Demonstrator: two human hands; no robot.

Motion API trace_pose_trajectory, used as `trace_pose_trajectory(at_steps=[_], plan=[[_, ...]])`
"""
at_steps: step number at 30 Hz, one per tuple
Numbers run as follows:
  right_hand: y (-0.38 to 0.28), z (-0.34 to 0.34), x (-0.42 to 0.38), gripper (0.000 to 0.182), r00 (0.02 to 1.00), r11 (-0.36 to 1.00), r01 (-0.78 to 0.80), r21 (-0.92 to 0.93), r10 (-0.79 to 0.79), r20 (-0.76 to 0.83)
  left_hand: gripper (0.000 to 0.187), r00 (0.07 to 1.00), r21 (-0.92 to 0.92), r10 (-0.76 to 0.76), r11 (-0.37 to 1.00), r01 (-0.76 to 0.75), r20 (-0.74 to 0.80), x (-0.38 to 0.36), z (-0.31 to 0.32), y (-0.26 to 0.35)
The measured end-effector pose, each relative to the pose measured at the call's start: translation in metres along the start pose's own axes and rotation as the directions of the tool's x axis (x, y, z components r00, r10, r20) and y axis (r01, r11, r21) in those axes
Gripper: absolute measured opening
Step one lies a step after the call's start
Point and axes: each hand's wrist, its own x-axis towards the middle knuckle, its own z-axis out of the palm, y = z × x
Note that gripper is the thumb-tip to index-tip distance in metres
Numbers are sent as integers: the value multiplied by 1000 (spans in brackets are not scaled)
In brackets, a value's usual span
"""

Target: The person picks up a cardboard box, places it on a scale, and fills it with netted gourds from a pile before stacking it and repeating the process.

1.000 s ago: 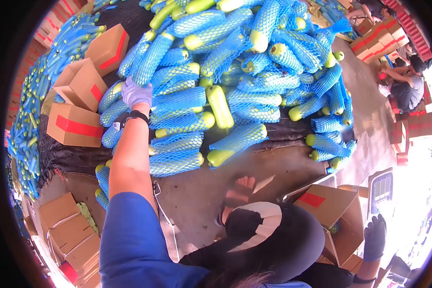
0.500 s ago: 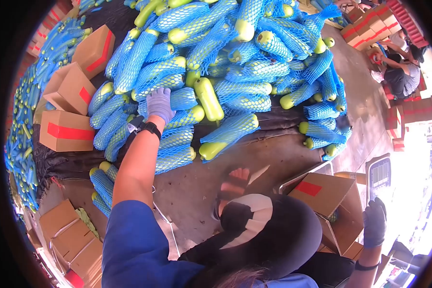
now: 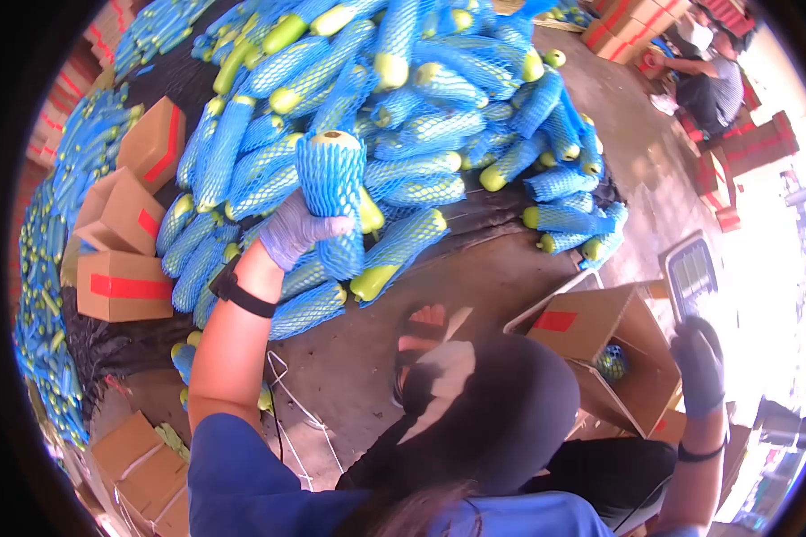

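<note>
My gloved left hand point(image 3: 294, 231) is wrapped round a green gourd in a blue foam net sleeve point(image 3: 334, 192). The gourd stands nearly upright, raised over the pile, its round end showing at the top. Beneath and behind it lies a large heap of netted gourds point(image 3: 434, 125). My right hand point(image 3: 700, 362), also gloved, is off to the right with its fingers stretched upward and nothing visible in it. It is beside an open cardboard box point(image 3: 564, 345) and just below a grey display panel point(image 3: 692, 273). At least one netted gourd point(image 3: 611, 362) shows inside that box.
Several cardboard boxes with red tape point(image 3: 125, 286) stand left of the heap. More flattened cardboard point(image 3: 139, 456) lies at the lower left. Another person point(image 3: 707, 89) sits at the upper right near stacked cartons point(image 3: 631, 27). White cord point(image 3: 304, 416) trails over the floor.
My left hand has lifted a netted gourd from the heap and turned it upright. My right hand has come down slightly closer to the display panel. The view has shifted a little.
</note>
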Motion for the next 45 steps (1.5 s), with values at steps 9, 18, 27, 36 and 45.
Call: trace_pose_trajectory(at_steps=[9, 18, 27, 36, 45], plan=[[-75, 90, -3, 88, 583, 583, 795, -169, -655, 480, 71, 814, -470, 312, 881, -55, 490, 22, 297, 188], [-4, -42, -9, 48, 886, 968, 250, -9, -225, 406, 54, 983, 313, 51, 944, -106, 179, 52, 399, 174], [137, -4, 13, 55, 781, 271, 287, -919, 489, 388, 76, 958, 542, -277, 796, 270, -70, 96, 392, 32], [95, -15, 26, 52, 677, 49, 567, -822, 541, 499, 77, 960, 646, -279, 737, 200, 20, 114, 394, 30], [92, -15, 22, 50, 683, 85, 565, -821, 509, 524, 79, 993, 564, -101, 825, 51, 58, 156, 382, -2]])
